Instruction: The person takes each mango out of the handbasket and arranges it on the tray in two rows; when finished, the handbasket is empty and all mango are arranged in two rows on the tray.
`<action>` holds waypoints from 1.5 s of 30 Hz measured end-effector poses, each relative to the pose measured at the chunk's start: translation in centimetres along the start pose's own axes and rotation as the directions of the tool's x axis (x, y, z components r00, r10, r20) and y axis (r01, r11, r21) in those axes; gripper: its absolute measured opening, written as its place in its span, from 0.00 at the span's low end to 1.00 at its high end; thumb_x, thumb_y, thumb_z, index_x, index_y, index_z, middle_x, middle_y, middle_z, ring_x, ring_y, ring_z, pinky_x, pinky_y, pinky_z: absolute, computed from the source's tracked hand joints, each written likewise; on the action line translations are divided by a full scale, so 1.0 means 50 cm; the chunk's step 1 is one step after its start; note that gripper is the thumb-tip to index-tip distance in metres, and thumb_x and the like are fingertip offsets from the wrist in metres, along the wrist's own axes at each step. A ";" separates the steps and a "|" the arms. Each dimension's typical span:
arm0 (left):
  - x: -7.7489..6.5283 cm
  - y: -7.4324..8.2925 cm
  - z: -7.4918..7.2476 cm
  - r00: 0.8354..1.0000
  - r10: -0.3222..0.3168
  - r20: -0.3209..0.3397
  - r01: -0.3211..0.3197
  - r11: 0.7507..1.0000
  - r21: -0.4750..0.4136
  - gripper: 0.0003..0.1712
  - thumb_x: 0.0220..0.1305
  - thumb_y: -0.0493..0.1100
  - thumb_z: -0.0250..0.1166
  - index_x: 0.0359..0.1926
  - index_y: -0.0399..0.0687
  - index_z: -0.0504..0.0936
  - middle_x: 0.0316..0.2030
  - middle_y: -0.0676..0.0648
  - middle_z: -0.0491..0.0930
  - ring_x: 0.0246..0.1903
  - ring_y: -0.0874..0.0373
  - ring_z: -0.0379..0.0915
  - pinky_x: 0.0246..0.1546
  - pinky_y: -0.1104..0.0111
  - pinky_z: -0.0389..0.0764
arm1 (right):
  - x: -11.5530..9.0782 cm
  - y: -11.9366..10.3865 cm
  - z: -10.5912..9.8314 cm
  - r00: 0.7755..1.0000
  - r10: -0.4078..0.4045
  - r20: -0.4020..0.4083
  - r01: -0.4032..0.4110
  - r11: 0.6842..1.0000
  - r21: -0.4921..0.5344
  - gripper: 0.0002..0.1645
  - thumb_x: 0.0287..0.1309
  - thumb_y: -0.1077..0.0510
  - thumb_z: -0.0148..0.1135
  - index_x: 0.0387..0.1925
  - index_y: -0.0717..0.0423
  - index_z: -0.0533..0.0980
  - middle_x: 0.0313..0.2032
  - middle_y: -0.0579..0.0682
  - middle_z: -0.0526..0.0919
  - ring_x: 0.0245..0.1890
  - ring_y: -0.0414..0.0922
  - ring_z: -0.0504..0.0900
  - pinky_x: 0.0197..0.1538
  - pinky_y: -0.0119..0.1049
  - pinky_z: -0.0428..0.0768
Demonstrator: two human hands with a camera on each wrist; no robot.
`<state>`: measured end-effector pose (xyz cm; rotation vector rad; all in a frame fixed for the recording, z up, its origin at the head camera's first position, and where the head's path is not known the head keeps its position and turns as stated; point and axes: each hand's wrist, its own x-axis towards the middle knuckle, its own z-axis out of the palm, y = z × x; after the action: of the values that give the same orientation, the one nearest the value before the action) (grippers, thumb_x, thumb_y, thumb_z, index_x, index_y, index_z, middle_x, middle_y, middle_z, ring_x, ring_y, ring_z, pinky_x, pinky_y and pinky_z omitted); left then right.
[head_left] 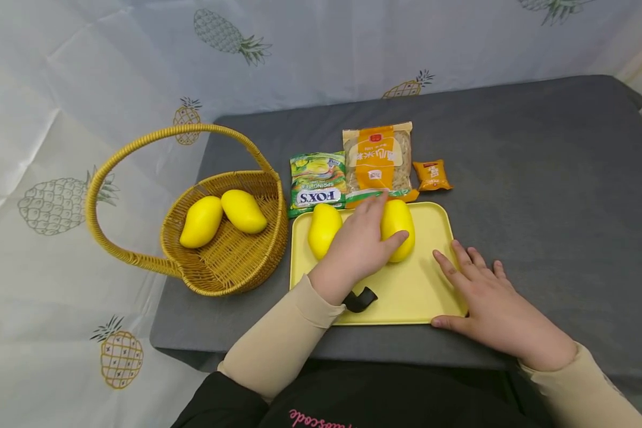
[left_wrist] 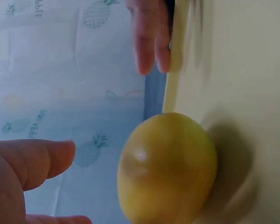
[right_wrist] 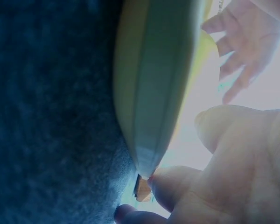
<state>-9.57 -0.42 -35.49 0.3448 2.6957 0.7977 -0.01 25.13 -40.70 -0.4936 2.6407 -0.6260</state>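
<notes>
My left hand (head_left: 357,244) reaches over the yellow tray (head_left: 406,297), thumb apart from the fingers, beside the right-hand mango (head_left: 402,223). In the left wrist view a gap shows between the thumb and that mango (left_wrist: 170,168). A second mango (head_left: 323,229) lies on the tray's left part, partly hidden by the left hand. Spread fingers of my right hand (head_left: 492,300) rest at the tray's right edge; the right wrist view has this hand (right_wrist: 233,168) by the tray's rim (right_wrist: 163,84). Two mangoes (head_left: 202,221) sit inside the wicker basket (head_left: 227,267).
Behind the tray lie a green FOX'S packet (head_left: 318,178), a larger orange-banded clear bag (head_left: 378,157) and a small orange packet (head_left: 432,175). The basket's tall handle (head_left: 98,178) arches leftward. Grey cloth (head_left: 540,178) covers the table, against a pineapple-print curtain (head_left: 321,59).
</notes>
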 end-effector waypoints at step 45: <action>-0.099 -0.275 -0.323 0.847 -0.424 -0.320 0.203 0.815 -0.542 0.36 0.85 0.58 0.57 0.85 0.53 0.63 0.80 0.43 0.68 0.77 0.47 0.66 0.78 0.51 0.69 | -0.002 0.003 -0.004 1.000 -0.013 0.012 0.013 0.999 0.035 0.75 0.57 0.22 0.75 0.92 0.44 0.46 0.89 0.65 0.36 0.83 0.81 0.44 0.75 0.87 0.41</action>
<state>-12.68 -21.06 -29.21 -0.4582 2.6637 1.5431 -0.06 25.36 -40.57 -0.5030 2.6121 -0.6701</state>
